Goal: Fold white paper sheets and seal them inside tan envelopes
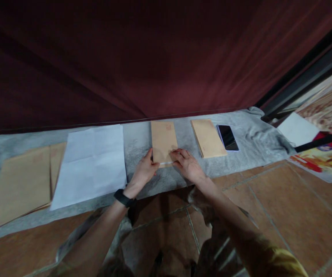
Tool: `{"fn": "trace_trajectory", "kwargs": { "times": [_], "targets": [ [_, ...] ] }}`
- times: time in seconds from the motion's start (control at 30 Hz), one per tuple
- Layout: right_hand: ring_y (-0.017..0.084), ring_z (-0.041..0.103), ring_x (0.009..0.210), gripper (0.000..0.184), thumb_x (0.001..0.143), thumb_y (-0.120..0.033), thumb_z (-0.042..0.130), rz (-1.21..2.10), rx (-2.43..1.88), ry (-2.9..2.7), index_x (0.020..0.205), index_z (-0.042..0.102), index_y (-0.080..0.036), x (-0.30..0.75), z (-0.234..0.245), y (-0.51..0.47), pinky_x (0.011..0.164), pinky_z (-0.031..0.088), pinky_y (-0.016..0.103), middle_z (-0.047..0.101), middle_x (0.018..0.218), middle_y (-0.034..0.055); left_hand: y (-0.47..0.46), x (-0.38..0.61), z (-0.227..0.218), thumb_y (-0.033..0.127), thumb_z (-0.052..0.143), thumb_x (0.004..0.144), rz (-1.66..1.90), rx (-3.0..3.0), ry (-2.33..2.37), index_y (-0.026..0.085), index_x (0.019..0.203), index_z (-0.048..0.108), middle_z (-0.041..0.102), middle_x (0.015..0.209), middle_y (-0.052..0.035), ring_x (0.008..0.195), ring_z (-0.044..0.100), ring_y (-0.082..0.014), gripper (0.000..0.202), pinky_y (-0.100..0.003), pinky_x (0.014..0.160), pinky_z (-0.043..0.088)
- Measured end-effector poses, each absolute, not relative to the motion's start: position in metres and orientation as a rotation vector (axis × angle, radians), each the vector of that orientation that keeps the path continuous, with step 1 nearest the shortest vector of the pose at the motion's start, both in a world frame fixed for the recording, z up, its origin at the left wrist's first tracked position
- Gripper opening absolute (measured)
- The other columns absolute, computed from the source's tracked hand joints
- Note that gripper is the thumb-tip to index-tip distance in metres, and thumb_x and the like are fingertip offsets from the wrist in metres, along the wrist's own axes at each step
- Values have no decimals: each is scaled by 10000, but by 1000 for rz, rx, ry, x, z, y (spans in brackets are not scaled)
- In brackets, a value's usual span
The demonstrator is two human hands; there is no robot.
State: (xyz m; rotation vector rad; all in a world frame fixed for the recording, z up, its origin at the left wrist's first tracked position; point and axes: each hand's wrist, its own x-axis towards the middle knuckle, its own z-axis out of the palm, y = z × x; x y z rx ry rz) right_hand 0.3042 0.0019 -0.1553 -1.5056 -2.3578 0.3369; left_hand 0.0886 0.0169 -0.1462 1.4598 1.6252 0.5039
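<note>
A brown envelope [163, 139] lies on a grey cloth [137, 142] spread on the floor. A thin white edge of paper shows at its near end. My left hand [144, 170], with a black band on the wrist, holds the envelope's near left corner with the fingers closed on it. My right hand [187, 164] presses on the near right corner, fingers curled over the edge. Both hands touch the same envelope.
White paper sheets [92, 163] lie left of the envelope, with large brown envelopes [24, 182] further left. A stack of small brown envelopes [208, 137] and a black phone [228, 137] lie to the right. A dark red curtain hangs behind. Brown floor tiles [284, 207] are nearer.
</note>
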Motion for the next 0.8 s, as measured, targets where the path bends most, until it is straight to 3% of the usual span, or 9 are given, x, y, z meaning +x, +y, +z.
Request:
{"fn": "trace_trajectory", "kwargs": {
  "times": [0.17, 0.3, 0.43, 0.57, 0.8],
  "targets": [
    [213, 587, 1209, 391, 1021, -257, 499, 271, -1453, -2507, 1410, 540, -268, 305, -152, 4, 1050, 468, 382, 607, 1368, 77, 15, 87, -140, 213, 594, 883, 412, 1576, 1677, 148, 1564, 336, 659, 660, 20, 553, 600, -165, 731, -258, 601, 431],
    [211, 595, 1176, 393, 1001, -191, 518, 222, -1429, -2570, 1382, 564, -275, 305, -148, 3, 1035, 473, 372, 625, 1323, 74, 13, 86, -140, 228, 669, 849, 443, 1744, 1780, 216, 1455, 526, 680, 742, -21, 678, 633, -211, 623, -301, 699, 456],
    [218, 600, 1144, 414, 985, -153, 530, 242, -1420, -2583, 1378, 577, -274, 305, -144, 1, 1008, 486, 376, 630, 1299, 80, 10, 86, -144, 212, 685, 837, 540, 2012, 1673, 217, 1298, 663, 693, 1044, -96, 940, 649, -262, 461, -365, 867, 488],
    [217, 602, 1141, 387, 995, -165, 519, 306, -1419, -2536, 1357, 601, -275, 305, -144, 1, 1009, 481, 393, 626, 1309, 85, 7, 86, -147, 182, 677, 844, 475, 2351, 1404, 203, 1177, 701, 647, 1231, -97, 1172, 568, -280, 334, -419, 1041, 431],
    [217, 601, 1181, 275, 1015, -317, 544, 419, -1341, -2463, 1239, 674, -224, 311, -148, 2, 1048, 462, 373, 640, 1290, 82, 6, 87, -144, 205, 503, 976, 324, 2484, 1400, 192, 1067, 692, 668, 1172, -90, 1088, 606, -249, 210, -392, 960, 454]
  ]
}}
